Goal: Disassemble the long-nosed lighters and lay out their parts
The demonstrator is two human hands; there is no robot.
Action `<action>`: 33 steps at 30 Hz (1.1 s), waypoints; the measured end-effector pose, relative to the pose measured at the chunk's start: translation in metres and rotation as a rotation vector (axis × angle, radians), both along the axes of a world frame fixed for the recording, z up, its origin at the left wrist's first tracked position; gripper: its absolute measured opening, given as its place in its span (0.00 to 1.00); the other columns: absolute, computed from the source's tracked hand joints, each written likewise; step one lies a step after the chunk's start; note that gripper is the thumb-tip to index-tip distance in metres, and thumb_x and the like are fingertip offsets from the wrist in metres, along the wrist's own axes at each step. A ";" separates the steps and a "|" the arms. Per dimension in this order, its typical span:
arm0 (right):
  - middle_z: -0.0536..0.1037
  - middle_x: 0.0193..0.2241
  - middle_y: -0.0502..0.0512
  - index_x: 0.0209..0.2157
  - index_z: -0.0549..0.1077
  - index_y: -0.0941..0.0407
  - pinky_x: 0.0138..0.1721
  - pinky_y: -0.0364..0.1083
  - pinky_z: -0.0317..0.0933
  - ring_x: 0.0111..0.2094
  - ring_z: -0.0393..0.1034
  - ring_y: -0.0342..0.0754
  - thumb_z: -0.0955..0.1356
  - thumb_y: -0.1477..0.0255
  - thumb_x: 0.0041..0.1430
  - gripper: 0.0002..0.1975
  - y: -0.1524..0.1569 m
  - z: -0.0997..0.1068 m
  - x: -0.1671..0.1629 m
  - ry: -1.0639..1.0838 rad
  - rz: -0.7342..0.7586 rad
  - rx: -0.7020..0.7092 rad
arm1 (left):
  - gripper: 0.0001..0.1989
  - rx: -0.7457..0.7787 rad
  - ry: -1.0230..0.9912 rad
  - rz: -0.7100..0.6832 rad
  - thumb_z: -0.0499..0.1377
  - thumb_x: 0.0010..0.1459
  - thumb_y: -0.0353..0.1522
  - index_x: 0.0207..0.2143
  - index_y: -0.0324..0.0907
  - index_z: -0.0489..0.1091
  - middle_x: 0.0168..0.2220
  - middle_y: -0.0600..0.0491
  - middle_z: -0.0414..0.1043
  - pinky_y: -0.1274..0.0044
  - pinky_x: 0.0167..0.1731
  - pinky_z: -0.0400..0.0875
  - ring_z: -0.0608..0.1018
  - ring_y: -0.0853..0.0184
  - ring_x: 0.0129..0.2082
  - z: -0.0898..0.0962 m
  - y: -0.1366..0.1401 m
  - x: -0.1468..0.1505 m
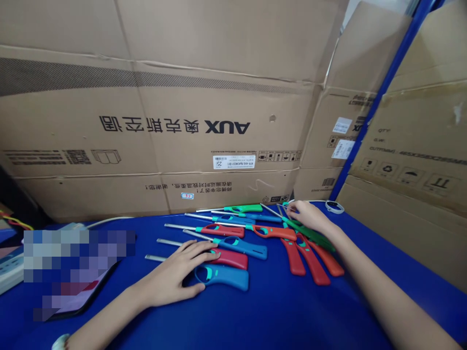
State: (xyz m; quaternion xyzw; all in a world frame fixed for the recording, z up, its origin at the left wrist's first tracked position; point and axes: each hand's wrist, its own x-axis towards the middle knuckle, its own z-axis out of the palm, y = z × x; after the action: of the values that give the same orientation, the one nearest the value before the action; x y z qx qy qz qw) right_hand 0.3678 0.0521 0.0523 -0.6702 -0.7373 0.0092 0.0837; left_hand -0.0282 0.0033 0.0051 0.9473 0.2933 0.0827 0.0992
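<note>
My left hand (178,270) lies with fingers spread across a dark red lighter (231,259) and a blue lighter (229,278); its thumb touches the blue one. These are long-barrelled gas lighters with metal rods. Farther right, my right hand (304,215) is closed, fingertips pinched around a lighter (285,204) of which only a turquoise bit and thin rod show. Below that hand lies a dark green lighter (310,233). Beside the left hand are another blue lighter (244,248), a red lighter (222,230) and an orange lighter (275,232).
Several red and orange lighters (314,265) fan out at right on the blue table (277,316). Behind stands a large cardboard panel (182,160). A phone (87,282), partly blurred out, and a power strip (10,270) sit at left. A white wristband (334,207) lies at back right.
</note>
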 end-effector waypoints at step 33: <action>0.70 0.49 0.58 0.50 0.67 0.57 0.43 0.53 0.66 0.45 0.69 0.50 0.65 0.67 0.63 0.16 0.046 -0.021 -0.098 -0.235 0.123 -0.006 | 0.27 0.011 -0.079 0.002 0.59 0.59 0.42 0.59 0.53 0.58 0.63 0.49 0.53 0.52 0.59 0.50 0.58 0.51 0.62 -0.006 -0.003 0.004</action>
State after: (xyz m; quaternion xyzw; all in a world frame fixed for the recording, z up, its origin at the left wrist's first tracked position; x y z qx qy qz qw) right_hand 0.2699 0.0978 0.0313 -0.6207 -0.7816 -0.0621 -0.0059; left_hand -0.0238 0.0004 -0.0006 0.9435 0.2895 0.1219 0.1054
